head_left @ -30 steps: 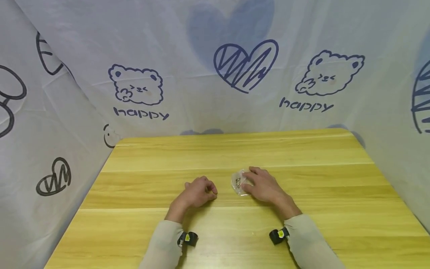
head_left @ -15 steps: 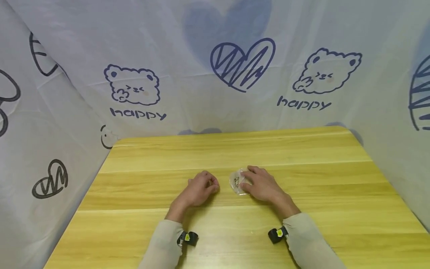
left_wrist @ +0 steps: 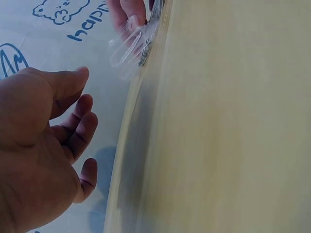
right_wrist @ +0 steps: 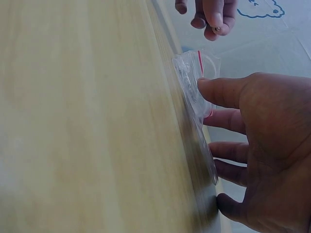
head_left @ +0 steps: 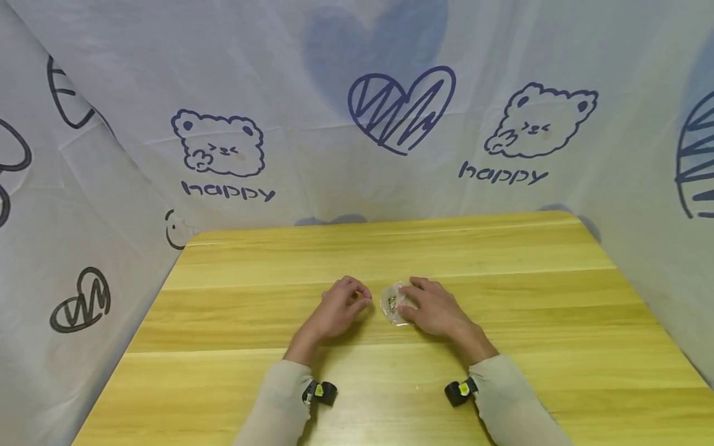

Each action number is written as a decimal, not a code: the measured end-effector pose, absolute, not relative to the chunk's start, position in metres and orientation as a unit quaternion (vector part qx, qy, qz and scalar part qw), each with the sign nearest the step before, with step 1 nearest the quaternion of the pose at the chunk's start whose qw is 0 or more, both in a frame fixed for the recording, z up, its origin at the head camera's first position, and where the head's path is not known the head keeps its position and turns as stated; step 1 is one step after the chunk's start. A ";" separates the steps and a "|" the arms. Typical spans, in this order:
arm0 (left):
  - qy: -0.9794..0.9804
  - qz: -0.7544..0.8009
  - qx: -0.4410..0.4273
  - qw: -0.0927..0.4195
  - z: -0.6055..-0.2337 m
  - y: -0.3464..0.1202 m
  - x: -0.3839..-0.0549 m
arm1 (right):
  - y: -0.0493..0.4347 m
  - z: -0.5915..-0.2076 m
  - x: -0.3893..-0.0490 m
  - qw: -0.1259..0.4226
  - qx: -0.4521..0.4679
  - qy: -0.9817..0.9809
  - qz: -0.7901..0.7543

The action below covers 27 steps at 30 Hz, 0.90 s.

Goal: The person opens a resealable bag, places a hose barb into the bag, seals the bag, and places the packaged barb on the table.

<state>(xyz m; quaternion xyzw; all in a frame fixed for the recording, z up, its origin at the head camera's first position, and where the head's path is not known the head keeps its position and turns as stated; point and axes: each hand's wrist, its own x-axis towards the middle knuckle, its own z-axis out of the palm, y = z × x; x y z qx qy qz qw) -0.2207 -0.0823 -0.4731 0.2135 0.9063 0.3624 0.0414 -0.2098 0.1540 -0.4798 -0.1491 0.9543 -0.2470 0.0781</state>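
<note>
My right hand (head_left: 437, 310) holds a clear plastic zip bag (head_left: 399, 318) low over the wooden table, thumb on one side and fingers on the other. A red seal line crosses the bag near the thumb in the right wrist view. Several small metal pieces (left_wrist: 144, 54) lie gathered inside it. Just left of the bag is my left hand (head_left: 340, 310), apart from it. Its thumb and index fingertips pinch a tiny metallic piece (right_wrist: 217, 29), too small to name. The remaining left fingers are loosely curled, and the left wrist view hides that piece.
The wooden table (head_left: 223, 384) has a rounded far edge. White cloth (head_left: 312, 161) printed with bears and hearts hangs behind it and along both sides. A small camera (head_left: 323, 393) is strapped on each wrist.
My left hand has moved right and a little farther from me, nearing the bag. The right hand and the bag stay almost where they were. The head view has shifted slightly.
</note>
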 end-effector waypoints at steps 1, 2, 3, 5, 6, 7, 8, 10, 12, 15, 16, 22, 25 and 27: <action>0.906 0.361 0.217 0.040 -0.473 -0.080 -0.221 | 0.154 -0.480 -0.210 0.079 -0.148 0.955 -0.247; 0.905 0.362 0.221 0.040 -0.472 -0.078 -0.221 | 0.155 -0.480 -0.210 0.078 -0.148 0.955 -0.245; 0.904 0.361 0.225 0.039 -0.472 -0.075 -0.222 | 0.155 -0.481 -0.210 0.077 -0.149 0.955 -0.244; 0.904 0.357 0.232 0.040 -0.471 -0.070 -0.223 | 0.155 -0.481 -0.210 0.076 -0.148 0.955 -0.245; 0.904 0.355 0.236 0.041 -0.470 -0.068 -0.224 | 0.155 -0.481 -0.209 0.075 -0.148 0.955 -0.245; 0.904 0.353 0.238 0.042 -0.470 -0.066 -0.224 | 0.155 -0.481 -0.209 0.074 -0.148 0.955 -0.246; 0.904 0.352 0.239 0.044 -0.471 -0.063 -0.225 | 0.155 -0.481 -0.210 0.072 -0.149 0.955 -0.246; 0.904 0.348 0.242 0.047 -0.472 -0.059 -0.227 | 0.155 -0.480 -0.210 0.074 -0.147 0.955 -0.248; 0.904 0.348 0.243 0.049 -0.472 -0.055 -0.228 | 0.155 -0.481 -0.210 0.075 -0.146 0.956 -0.245; 0.905 0.345 0.242 0.053 -0.473 -0.051 -0.229 | 0.155 -0.481 -0.211 0.076 -0.145 0.956 -0.245; 0.906 0.344 0.242 0.054 -0.473 -0.050 -0.230 | 0.155 -0.482 -0.211 0.076 -0.146 0.956 -0.243; 0.914 0.327 0.232 0.065 -0.472 -0.044 -0.232 | 0.155 -0.482 -0.211 0.076 -0.149 0.956 -0.243; 0.917 0.322 0.226 0.070 -0.472 -0.041 -0.233 | 0.156 -0.481 -0.211 0.077 -0.149 0.955 -0.244; 0.918 0.321 0.221 0.073 -0.472 -0.040 -0.233 | 0.156 -0.480 -0.211 0.078 -0.149 0.955 -0.244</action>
